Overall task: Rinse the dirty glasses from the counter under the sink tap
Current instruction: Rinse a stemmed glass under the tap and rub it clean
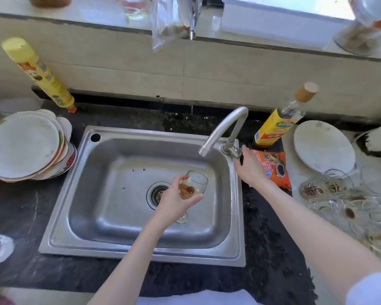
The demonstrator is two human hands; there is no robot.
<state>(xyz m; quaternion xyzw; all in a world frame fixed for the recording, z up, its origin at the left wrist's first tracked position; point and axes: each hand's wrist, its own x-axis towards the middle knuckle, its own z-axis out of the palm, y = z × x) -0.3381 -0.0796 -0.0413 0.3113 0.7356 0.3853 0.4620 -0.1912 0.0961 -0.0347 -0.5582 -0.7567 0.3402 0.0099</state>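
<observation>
While no water runs from the curved steel tap point(223, 128), the left hand point(176, 202) holds a clear stemmed glass with brown residue point(193, 183) over the steel sink basin point(110, 172), near the drain. Its fingers and thumb curl round the bowl, with the stem and foot hanging below the palm. Wet glass could slip from that grip and crack on the steel. Right of the spout, the right hand point(250, 166) reaches to the tap's base, fingers loosely extended and holding nothing; a hard-opened tap may splash. More dirty clear glasses point(343, 201) crowd the counter at far right.
</observation>
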